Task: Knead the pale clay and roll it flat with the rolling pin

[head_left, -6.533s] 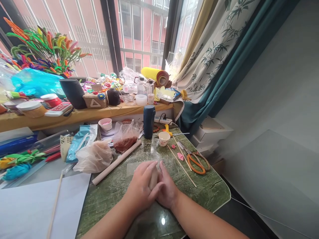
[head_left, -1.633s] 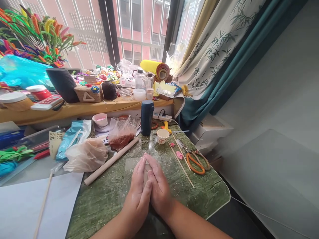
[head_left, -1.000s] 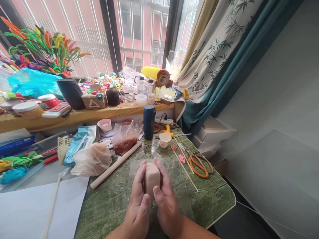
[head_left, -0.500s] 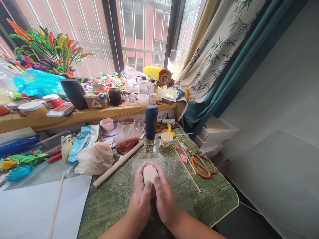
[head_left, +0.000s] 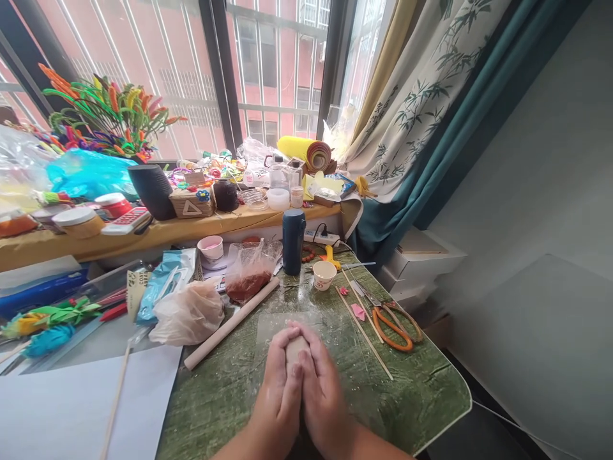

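Observation:
A pale lump of clay [head_left: 297, 351] is cupped between my two hands, above the green tabletop [head_left: 215, 396]. My left hand [head_left: 278, 383] wraps its left side, with the thumb along the near face. From the right, my right hand [head_left: 322, 386] closes round it, and the fingertips of both hands meet at the far end. Most of the lump is hidden by fingers and palms. Beneath and beyond the hands lies a thin clear sheet [head_left: 268, 326] with white crumbs around it.
A rolling pin [head_left: 232, 324] and a plastic bag [head_left: 189, 313] lie left. Orange-handled scissors [head_left: 395, 329], thin sticks [head_left: 364, 333] and a paper cup [head_left: 324, 275] are right. A dark blue bottle [head_left: 293, 243] stands behind. White paper [head_left: 81, 409] covers the near left.
Earlier the palms pressed together, then parted to show a blocky lump. Now the fingers have closed further over it, and less of it shows. The camera view has shifted slightly.

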Motion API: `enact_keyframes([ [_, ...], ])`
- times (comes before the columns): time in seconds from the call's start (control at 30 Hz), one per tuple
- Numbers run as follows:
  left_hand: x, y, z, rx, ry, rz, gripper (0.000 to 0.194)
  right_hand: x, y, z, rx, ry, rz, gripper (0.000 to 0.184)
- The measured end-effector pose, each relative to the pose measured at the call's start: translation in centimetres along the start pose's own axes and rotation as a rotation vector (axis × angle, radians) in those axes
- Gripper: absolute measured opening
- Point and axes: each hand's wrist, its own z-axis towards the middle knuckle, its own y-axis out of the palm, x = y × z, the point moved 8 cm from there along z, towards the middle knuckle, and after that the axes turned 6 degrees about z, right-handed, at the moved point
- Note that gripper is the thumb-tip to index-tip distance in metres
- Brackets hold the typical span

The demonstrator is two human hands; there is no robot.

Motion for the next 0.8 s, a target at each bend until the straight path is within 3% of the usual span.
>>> enact_keyframes([
  [0.13,-1.1,0.5,0.0,-0.023,-0.091,0.015,0.050,0.4,-0.6,0.0,0.010,0.008,-0.034,0.045],
  [0.27,-0.5,0.5,0.2,-0.003,-0.028,0.000,0.048,0.5,-0.6,-0.1,-0.010,-0.043,-0.019,0.045],
  [0.4,-1.7,0.6,0.5,-0.044,-0.178,-0.008,0.044,1.5,-0.5,0.4,-0.008,0.091,0.069,0.048],
  [0.6,-1.6,0.8,1.2,-0.252,-0.066,0.030,0.089,2.6,-0.7,1.3,0.053,0.275,0.389,0.061],
  [0.7,-1.4,0.3,2.0,-0.306,-0.057,0.028,0.075,2.9,-0.8,1.5,0.043,0.295,0.551,0.068],
  [0.8,-1.9,-0.5,2.3,-0.245,-0.172,-0.144,0.066,2.1,-0.6,1.2,-0.073,0.216,0.505,0.068],
])
